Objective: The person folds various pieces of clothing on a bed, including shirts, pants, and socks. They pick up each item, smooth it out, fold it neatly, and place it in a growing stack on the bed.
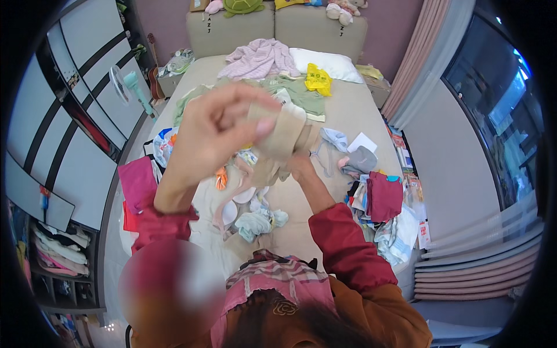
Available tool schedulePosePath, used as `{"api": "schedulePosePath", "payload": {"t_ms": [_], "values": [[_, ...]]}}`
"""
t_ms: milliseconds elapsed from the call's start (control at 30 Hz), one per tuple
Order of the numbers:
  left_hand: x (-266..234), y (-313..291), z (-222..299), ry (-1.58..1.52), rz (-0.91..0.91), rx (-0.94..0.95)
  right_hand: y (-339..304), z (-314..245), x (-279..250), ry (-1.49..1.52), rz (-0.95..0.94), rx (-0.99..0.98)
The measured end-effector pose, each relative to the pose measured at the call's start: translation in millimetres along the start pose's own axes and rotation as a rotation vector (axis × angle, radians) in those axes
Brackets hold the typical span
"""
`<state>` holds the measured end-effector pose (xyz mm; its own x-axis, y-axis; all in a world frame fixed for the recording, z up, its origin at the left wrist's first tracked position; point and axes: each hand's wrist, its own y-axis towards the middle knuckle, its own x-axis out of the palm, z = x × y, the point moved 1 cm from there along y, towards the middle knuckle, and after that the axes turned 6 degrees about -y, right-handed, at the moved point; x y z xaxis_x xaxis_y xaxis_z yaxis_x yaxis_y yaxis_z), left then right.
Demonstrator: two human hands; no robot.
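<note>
Above the bed, a folded or rolled beige cloth garment [284,136] is held up between my hands. My left hand [217,124], slightly blurred, has its fingers curled and its thumb against the left side of the cloth. My right hand [300,166] grips the garment's lower right side, its fingers mostly hidden by the cloth. Loose beige fabric hangs below. On the bed under my hands lie a pale blue-green crumpled cloth [255,225], white bra-like cups [230,213] and a small orange item [221,178]. The garment's exact kind cannot be made out.
The bed [290,211] also bears a pale green garment [304,98], a yellow plastic bag [318,80], a lilac blanket [258,58] and a white pillow [328,64]. Stacked clothes [383,197] sit at right; a magenta cloth [138,184] lies left. A fan [130,87] stands beyond the left edge.
</note>
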<state>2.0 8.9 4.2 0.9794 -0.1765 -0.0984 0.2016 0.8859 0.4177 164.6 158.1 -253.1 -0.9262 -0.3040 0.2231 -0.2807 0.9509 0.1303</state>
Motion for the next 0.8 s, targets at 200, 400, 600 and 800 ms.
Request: {"api": "schedulePosePath", "payload": {"t_ms": [200,400,600,800], "values": [[-37,-90,-81,0.029,-0.361,-0.125,39,-16,-29,0.517,-0.003,0.276],[-75,-139,-240,0.024,-0.043,-0.486,36,-43,-12,0.488,-0.170,0.301],[-67,-88,-207,0.089,0.263,-0.107,-3,-46,62,0.329,-0.209,0.470],[-42,-87,-230,-0.411,0.307,-0.219,-10,-18,108,0.220,-0.220,0.303]]}}
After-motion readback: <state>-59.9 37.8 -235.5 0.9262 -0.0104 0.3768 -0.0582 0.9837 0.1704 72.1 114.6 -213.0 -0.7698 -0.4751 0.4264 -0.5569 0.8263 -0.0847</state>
